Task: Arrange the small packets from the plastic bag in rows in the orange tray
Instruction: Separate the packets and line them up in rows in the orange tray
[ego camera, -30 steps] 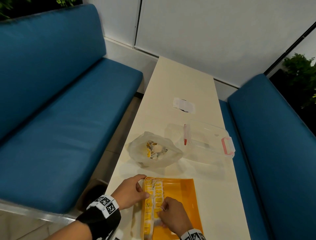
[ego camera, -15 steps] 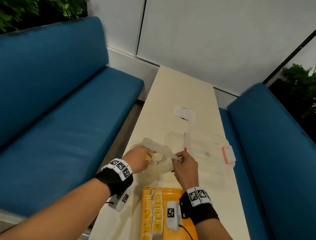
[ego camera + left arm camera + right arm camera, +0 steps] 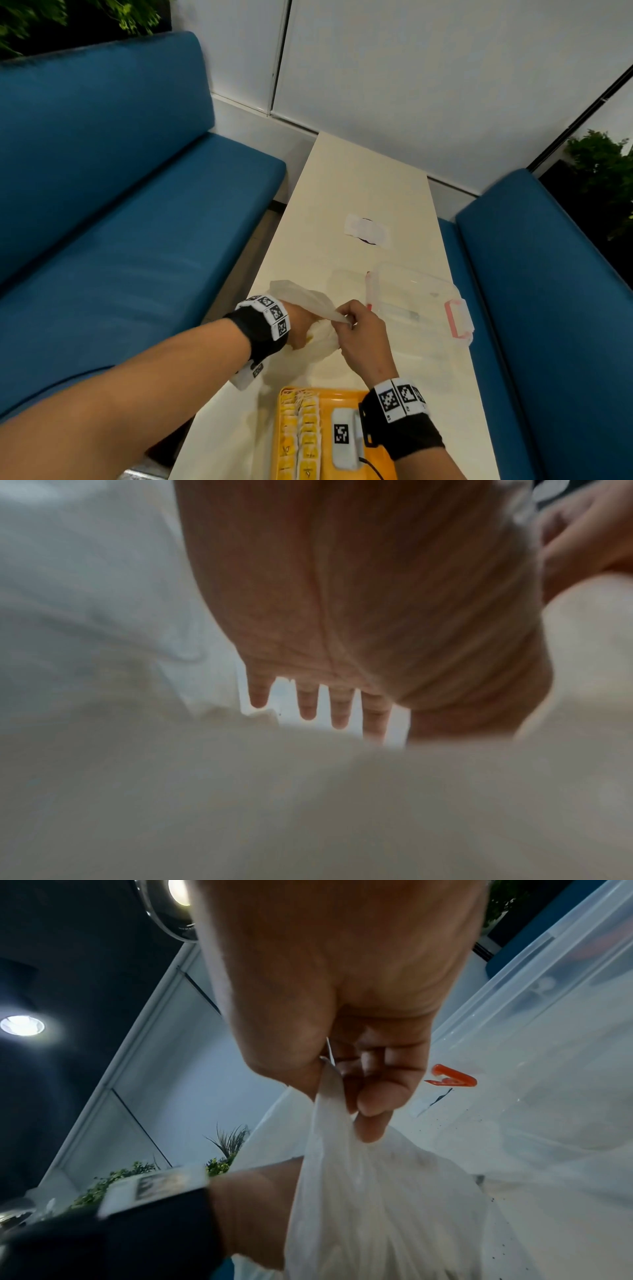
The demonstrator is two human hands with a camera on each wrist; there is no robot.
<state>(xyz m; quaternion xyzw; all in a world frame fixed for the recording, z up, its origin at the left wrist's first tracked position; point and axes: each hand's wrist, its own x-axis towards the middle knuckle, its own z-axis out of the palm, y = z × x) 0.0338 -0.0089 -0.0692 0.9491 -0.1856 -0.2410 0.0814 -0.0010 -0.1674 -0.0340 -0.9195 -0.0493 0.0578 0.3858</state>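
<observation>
2 packet rows point(image 3: 301, 435), orange tray point(image 3: 346, 394), crumpled translucent bag point(image 3: 308, 301)

The left hand point(image 3: 299, 322) sits inside the plastic bag point(image 3: 308, 299), film close on all sides of it; the right hand point(image 3: 359, 330) pinches the rim, holding the mouth open. Just right of the right hand stands a clear lidded box point(image 3: 416, 301). Behind both wrists the orange tray point(image 3: 329, 392) carries packet rows point(image 3: 301, 435) along its left side. Ahead of the hands the tabletop point(image 3: 359, 178) lies bare but for a flat paper label point(image 3: 368, 230).
</observation>
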